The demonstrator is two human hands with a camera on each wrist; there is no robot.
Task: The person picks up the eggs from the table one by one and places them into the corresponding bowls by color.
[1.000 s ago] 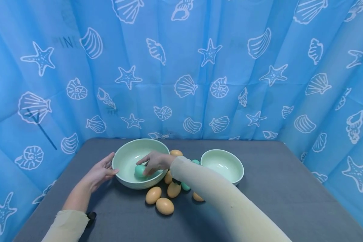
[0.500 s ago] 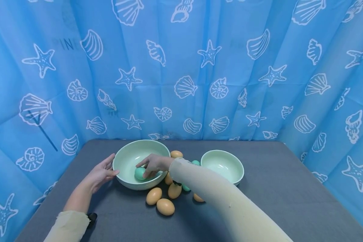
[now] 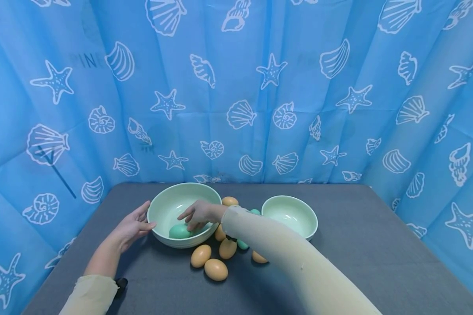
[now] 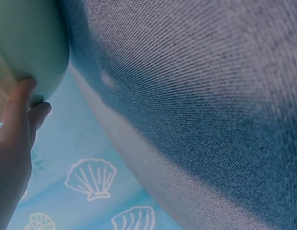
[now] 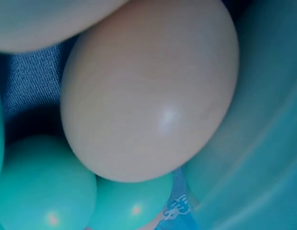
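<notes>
While sleeve [image 3: 291, 260] half-hides eggs [image 3: 259, 257] | right grip [image 3: 201, 213] spread by green egg [image 3: 179, 231], contact unclear | left grip [image 3: 129, 227] spread on bowl [image 3: 162, 212]

The left hand [image 3: 132, 225] rests against the left side of the larger pale green, round, glossy bowl [image 3: 166, 208], thumb and fingers spread, bare forearm [image 3: 102, 256] slanting up. The cream-sleeved right arm [image 3: 295, 258] reaches over the bowl's right rim; the right hand [image 3: 200, 213] hangs inside, index finger extended.
</notes>
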